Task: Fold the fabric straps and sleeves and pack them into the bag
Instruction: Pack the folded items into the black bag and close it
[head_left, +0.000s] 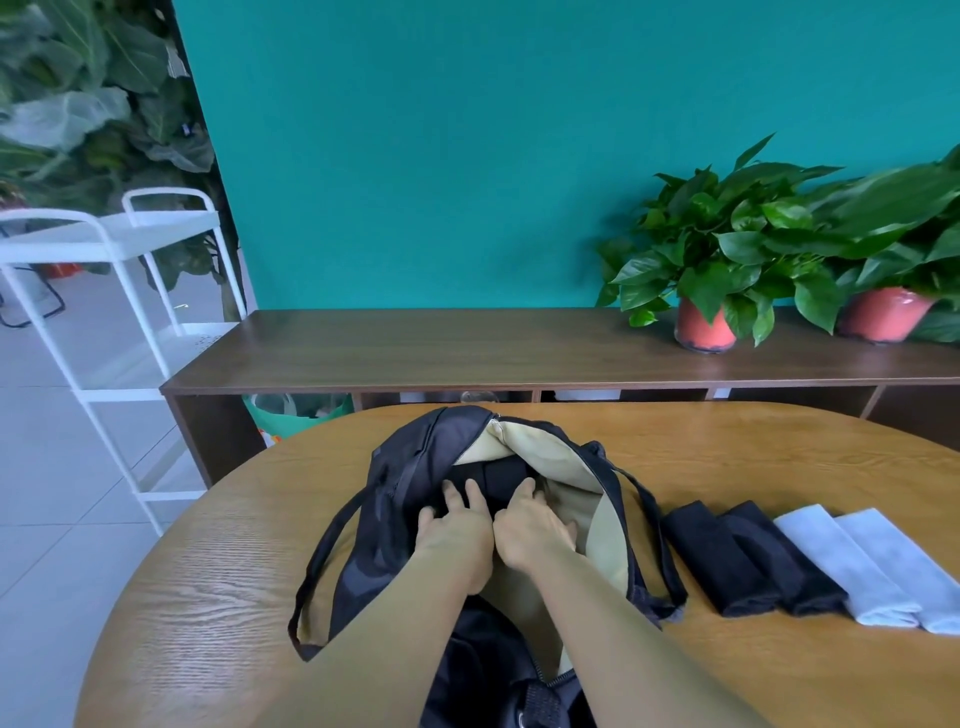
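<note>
Both hands are down inside the open black bag, which lies in the middle of the round wooden table with its beige lining showing. The left hand lies flat with its fingers straight, pressing on the dark folded fabric that sits deep in the bag's main compartment. The right hand is just beside it, fingers spread and reaching onto the same fabric, gripping nothing that can be seen. Just right of the bag, four folded pieces lie side by side on the table: two black sleeves nearest the bag's strap, then two pale grey sleeves beyond them. Behind the bag runs a dark wooden bench, with potted plants at its right end.
</note>
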